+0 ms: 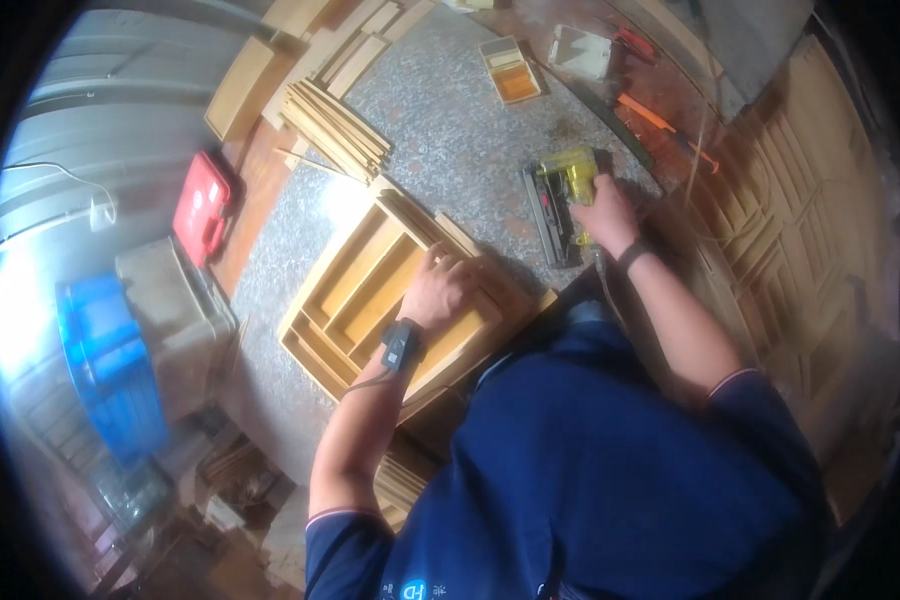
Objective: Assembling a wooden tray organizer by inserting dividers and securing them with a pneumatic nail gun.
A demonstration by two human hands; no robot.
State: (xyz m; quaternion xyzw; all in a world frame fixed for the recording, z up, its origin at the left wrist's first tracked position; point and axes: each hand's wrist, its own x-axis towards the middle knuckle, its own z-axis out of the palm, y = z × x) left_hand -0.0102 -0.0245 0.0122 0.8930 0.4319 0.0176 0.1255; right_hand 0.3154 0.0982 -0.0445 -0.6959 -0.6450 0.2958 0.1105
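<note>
A wooden tray frame with several compartments [355,285] lies on the speckled stone worktop [460,150]. My left hand [438,287] rests on the frame's right side, fingers curled over a wooden divider strip; a dark band with a small device sits on that wrist. My right hand [603,212] reaches out to the right and grips a yellow and black nail gun [562,195] that lies on the worktop next to the frame. A dark band circles the right wrist too.
A stack of wooden slats [335,125] lies beyond the frame. A small orange parts box [511,70] and a clear box [581,50] sit further back. A red case [202,205] and blue crates [110,365] stand at left. Wooden panels [800,230] fill the right.
</note>
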